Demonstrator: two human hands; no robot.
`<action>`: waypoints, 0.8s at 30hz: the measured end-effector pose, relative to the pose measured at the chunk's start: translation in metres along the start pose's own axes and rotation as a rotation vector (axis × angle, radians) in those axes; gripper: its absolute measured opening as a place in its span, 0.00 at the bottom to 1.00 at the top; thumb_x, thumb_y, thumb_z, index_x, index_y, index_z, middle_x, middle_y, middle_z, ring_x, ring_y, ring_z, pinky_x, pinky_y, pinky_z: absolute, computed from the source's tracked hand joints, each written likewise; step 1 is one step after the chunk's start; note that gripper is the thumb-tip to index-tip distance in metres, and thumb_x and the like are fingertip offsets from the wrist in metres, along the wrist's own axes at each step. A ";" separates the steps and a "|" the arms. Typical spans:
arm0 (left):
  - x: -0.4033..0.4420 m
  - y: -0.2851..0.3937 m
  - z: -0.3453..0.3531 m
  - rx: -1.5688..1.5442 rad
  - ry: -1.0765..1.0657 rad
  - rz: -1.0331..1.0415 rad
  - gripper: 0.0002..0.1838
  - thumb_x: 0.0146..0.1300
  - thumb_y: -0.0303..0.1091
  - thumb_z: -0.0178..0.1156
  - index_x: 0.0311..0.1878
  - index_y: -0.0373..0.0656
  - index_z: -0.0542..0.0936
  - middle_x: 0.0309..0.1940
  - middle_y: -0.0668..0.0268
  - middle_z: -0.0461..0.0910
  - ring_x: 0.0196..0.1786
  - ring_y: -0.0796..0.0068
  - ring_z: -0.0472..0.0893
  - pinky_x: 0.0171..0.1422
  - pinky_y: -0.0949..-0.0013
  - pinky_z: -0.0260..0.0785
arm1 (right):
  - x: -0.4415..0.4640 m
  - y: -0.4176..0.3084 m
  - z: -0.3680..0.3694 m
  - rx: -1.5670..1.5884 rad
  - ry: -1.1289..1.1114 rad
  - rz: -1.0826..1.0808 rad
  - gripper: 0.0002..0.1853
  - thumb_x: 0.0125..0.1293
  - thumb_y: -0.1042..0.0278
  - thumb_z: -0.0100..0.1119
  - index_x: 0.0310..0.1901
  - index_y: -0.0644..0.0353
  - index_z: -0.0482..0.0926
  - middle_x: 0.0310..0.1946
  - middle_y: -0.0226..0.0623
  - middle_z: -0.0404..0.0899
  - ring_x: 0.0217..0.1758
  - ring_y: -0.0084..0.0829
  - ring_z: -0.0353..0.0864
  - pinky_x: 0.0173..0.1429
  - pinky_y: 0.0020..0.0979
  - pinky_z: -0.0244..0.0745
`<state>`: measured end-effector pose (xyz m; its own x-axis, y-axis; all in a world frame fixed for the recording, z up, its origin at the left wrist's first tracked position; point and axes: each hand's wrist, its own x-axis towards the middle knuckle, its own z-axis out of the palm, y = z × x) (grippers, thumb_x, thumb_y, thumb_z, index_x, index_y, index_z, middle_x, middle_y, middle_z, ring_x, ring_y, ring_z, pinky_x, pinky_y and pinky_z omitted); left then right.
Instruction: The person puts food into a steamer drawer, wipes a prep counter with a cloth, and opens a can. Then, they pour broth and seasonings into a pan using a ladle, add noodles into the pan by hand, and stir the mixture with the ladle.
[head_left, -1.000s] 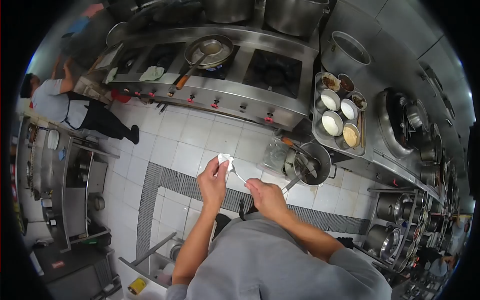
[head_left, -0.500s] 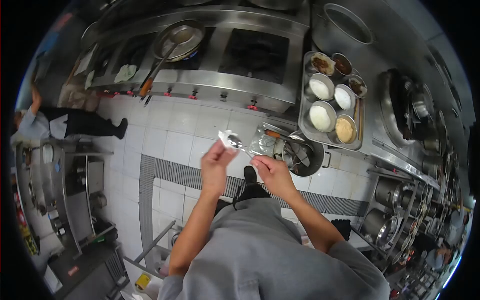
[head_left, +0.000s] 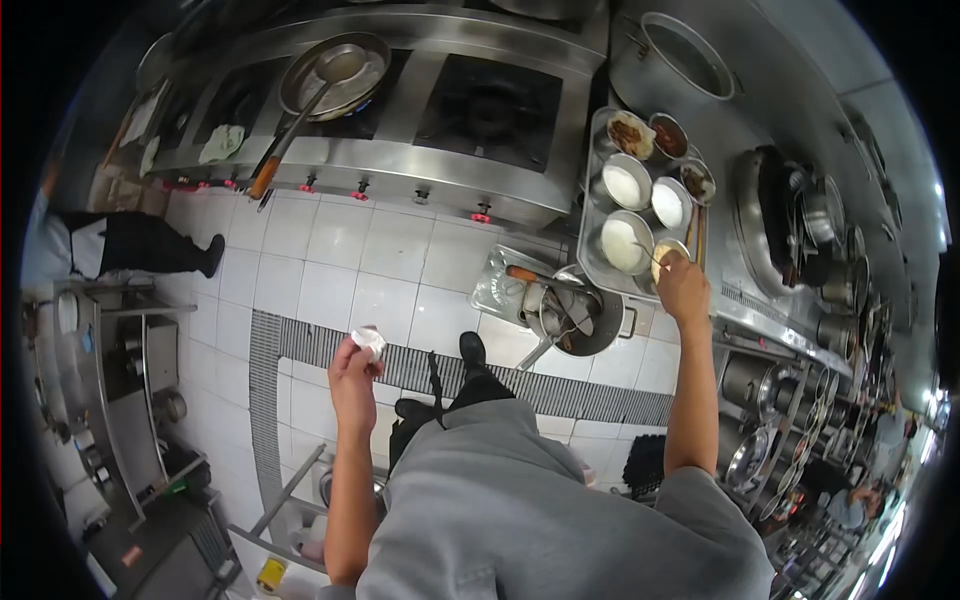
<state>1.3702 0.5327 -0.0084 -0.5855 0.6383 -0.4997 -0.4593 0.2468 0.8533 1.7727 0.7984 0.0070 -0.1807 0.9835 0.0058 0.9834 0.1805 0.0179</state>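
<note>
My left hand [head_left: 353,385] is closed on a crumpled white tissue [head_left: 369,344], held low over the floor at centre left. My right hand [head_left: 685,291] reaches to the metal tray [head_left: 592,262] and grips a spoon [head_left: 655,258] by its handle. The spoon's head points toward a bowl of white powder [head_left: 621,243]; I cannot tell whether it touches the contents. Partly hidden under my right hand is a bowl of tan powder [head_left: 664,252]. Two more bowls of white contents [head_left: 627,184] [head_left: 667,204] stand just behind.
A frying pan [head_left: 300,75] with a ladle [head_left: 318,95] sits on the stove [head_left: 400,160]. Below the tray, a large pot [head_left: 625,335] holds utensils, beside a clear container [head_left: 492,290]. A big pot [head_left: 660,80] stands behind. Another person [head_left: 130,242] is at far left.
My hands have moved apart. The right hand has carried the spoon right to the tray's bowls, while the left has drawn back leftward with the tissue. The view has shifted slightly.
</note>
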 end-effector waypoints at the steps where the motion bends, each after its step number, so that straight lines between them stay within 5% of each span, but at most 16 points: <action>1: -0.004 -0.008 -0.009 -0.040 0.003 -0.014 0.13 0.64 0.25 0.51 0.50 0.35 0.79 0.37 0.67 0.79 0.33 0.83 0.71 0.37 0.77 0.64 | 0.006 -0.002 -0.002 -0.007 -0.026 0.007 0.08 0.59 0.65 0.57 0.36 0.53 0.84 0.31 0.50 0.83 0.36 0.52 0.84 0.42 0.47 0.79; 7: -0.034 -0.039 -0.048 -0.011 0.115 -0.028 0.12 0.65 0.27 0.51 0.47 0.37 0.80 0.37 0.69 0.81 0.37 0.82 0.76 0.41 0.76 0.68 | 0.036 0.015 0.058 -0.120 -0.107 -0.211 0.12 0.59 0.63 0.54 0.29 0.61 0.84 0.35 0.48 0.83 0.37 0.50 0.82 0.42 0.49 0.75; 9: -0.043 -0.048 -0.065 -0.017 0.171 -0.039 0.15 0.66 0.34 0.53 0.51 0.39 0.80 0.40 0.68 0.82 0.39 0.80 0.78 0.44 0.75 0.71 | 0.056 0.084 0.118 -0.168 0.052 -0.545 0.12 0.58 0.60 0.61 0.37 0.60 0.83 0.37 0.46 0.82 0.41 0.50 0.80 0.47 0.48 0.74; 10: -0.044 -0.067 -0.078 -0.017 0.215 -0.005 0.14 0.68 0.33 0.53 0.52 0.38 0.80 0.42 0.66 0.83 0.40 0.77 0.81 0.47 0.72 0.74 | 0.045 0.049 0.070 0.129 -0.174 -0.189 0.17 0.58 0.58 0.64 0.43 0.62 0.82 0.42 0.47 0.82 0.47 0.51 0.79 0.51 0.47 0.73; 13: -0.064 -0.059 -0.103 -0.153 0.238 0.049 0.12 0.67 0.25 0.54 0.51 0.35 0.80 0.42 0.63 0.83 0.43 0.74 0.82 0.45 0.71 0.79 | 0.046 0.010 0.019 -0.062 0.013 -0.256 0.23 0.62 0.54 0.64 0.52 0.65 0.81 0.52 0.52 0.78 0.58 0.48 0.74 0.62 0.45 0.69; 15: -0.084 -0.051 -0.116 -0.201 0.255 0.113 0.11 0.66 0.23 0.54 0.48 0.36 0.81 0.41 0.63 0.82 0.43 0.75 0.82 0.45 0.71 0.79 | 0.036 -0.057 -0.007 -0.019 0.126 -0.408 0.23 0.64 0.55 0.63 0.51 0.67 0.80 0.52 0.53 0.79 0.54 0.47 0.78 0.60 0.42 0.71; 17: -0.093 -0.056 -0.116 -0.198 0.319 0.261 0.09 0.63 0.21 0.57 0.44 0.37 0.83 0.37 0.63 0.80 0.38 0.75 0.82 0.41 0.72 0.78 | 0.015 -0.131 -0.026 0.363 -0.085 -0.409 0.22 0.66 0.57 0.62 0.53 0.68 0.79 0.50 0.49 0.81 0.49 0.39 0.81 0.55 0.35 0.74; 19: -0.101 -0.062 -0.127 -0.017 0.451 0.481 0.07 0.57 0.21 0.62 0.39 0.39 0.84 0.32 0.62 0.76 0.34 0.70 0.82 0.38 0.71 0.75 | -0.026 -0.226 -0.002 0.836 -0.409 -0.635 0.20 0.70 0.60 0.58 0.57 0.65 0.77 0.49 0.38 0.82 0.46 0.28 0.80 0.52 0.28 0.75; 22: -0.126 -0.050 -0.140 0.210 0.644 0.673 0.09 0.56 0.22 0.62 0.42 0.41 0.83 0.39 0.60 0.79 0.40 0.66 0.83 0.39 0.71 0.74 | -0.179 -0.374 -0.041 1.105 -1.192 -0.652 0.26 0.75 0.62 0.51 0.70 0.61 0.63 0.58 0.42 0.75 0.58 0.34 0.78 0.55 0.31 0.75; 24: -0.150 -0.038 -0.149 0.118 0.715 0.616 0.12 0.57 0.22 0.61 0.45 0.42 0.83 0.44 0.61 0.80 0.46 0.66 0.82 0.45 0.70 0.74 | -0.252 -0.425 -0.038 1.254 -1.587 -0.604 0.26 0.75 0.64 0.50 0.71 0.62 0.61 0.59 0.45 0.74 0.58 0.38 0.78 0.58 0.34 0.75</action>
<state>1.3756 0.3188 0.0116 -0.9902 0.0930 0.1037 0.1140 0.1130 0.9870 1.3995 0.4734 0.0358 -0.9037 -0.1430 -0.4037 0.4276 -0.3542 -0.8317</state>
